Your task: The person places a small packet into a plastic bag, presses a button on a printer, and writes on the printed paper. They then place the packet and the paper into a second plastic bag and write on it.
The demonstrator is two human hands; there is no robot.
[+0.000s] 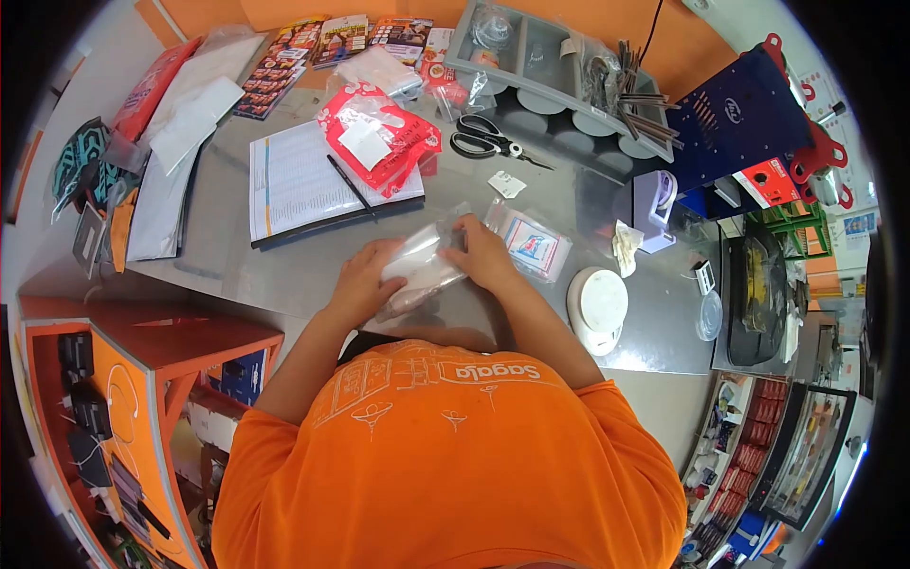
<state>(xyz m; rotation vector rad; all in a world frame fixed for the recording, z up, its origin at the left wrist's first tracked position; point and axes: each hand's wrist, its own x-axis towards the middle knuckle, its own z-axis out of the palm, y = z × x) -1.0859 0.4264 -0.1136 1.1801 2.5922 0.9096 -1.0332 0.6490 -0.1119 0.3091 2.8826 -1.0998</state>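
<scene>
Between my two hands is a clear plastic bag (423, 260) with something pale inside, held just over the near edge of the steel table. My left hand (364, 277) grips its left side, fingers curled onto the plastic. On the other side my right hand (482, 250) pinches the bag near its upper right corner. A flat clear packet with a blue and red print (535, 247) lies right beside my right hand. Beyond my left hand rest an open book of printed sheets (294, 185), a dark pen (351, 185) and a red and white pouch (377, 137).
A round white kitchen scale (601, 302) stands to the right, with a clear lid (709, 316) farther over. Black-handled scissors (488, 140) lie below a grey compartment tray (540, 71). A blue machine (735, 128) occupies the back right. An orange shelf unit (142, 379) stands at left.
</scene>
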